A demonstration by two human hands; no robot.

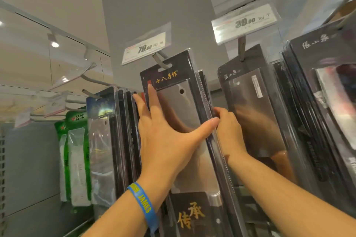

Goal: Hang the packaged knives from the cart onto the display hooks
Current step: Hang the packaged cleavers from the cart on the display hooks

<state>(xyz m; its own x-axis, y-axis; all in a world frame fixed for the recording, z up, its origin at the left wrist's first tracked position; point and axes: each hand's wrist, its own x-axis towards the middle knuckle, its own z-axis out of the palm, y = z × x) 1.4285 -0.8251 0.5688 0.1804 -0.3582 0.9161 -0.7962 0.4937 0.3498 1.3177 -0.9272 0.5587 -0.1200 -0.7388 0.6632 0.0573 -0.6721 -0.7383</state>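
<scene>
A packaged cleaver (179, 90) in a black card with gold characters hangs by its slot on a grey display hook (159, 61) under a 79.00 price tag (146, 46). My left hand (165, 132) lies flat on the pack's front, fingers spread, thumb reaching to its right edge. My right hand (228, 127) pinches that right edge from the side. Further packs hang behind it on the same hook.
A second hook with a 39.00 tag (244, 23) carries dark knife packs (256, 113) to the right, with more packs (327, 102) at the far right. Left are other knife packs (102, 140), green packages (77, 152) and bare hooks (90, 79). A grey pillar stands behind.
</scene>
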